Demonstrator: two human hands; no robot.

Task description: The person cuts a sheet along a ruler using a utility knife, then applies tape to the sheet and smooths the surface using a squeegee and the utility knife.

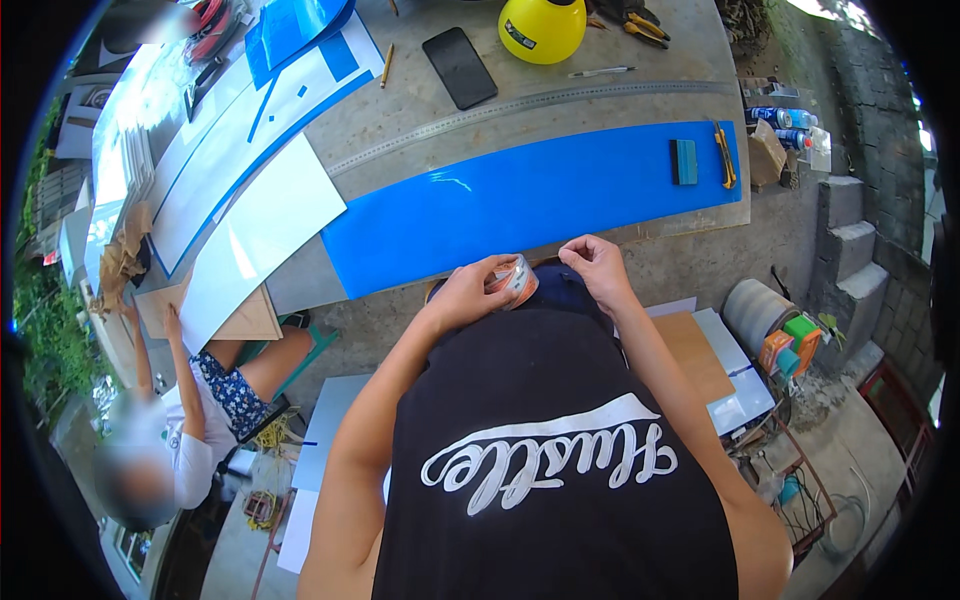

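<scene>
Grey counter (690,60) sits ahead of the left fingers (488,266) and right fingers (578,251). Blue panel (520,205) lies flat along its near edge, straight ahead of both; likely so its full length is supported and either side can reach it. White panel (265,235), forward-left of the left fingers, slants off the counter toward a co-worker's hand (172,325); I can't confirm a grip there. Steel ruler (530,103) runs lengthwise beyond the blue panel, probably parked to keep its face free. Yellow rounded container (543,28) and smartphone (460,67) are past the ruler, I'd guess out of arm sweep. Yellow box cutter (724,155) rests on the panel's right end, forward-right of the right fingers, presumably kept at arm's reach. Tape roll (522,281) is in the left fingers, curled round its side, over the lap just off the counter. My read: left steadies it, right is free for fine work. Right fingers: tips pinched narrow, just right of the roll; can't tell on my feed if a strip's between. Blue-green block (685,162) sits just left of the cutter.
</scene>
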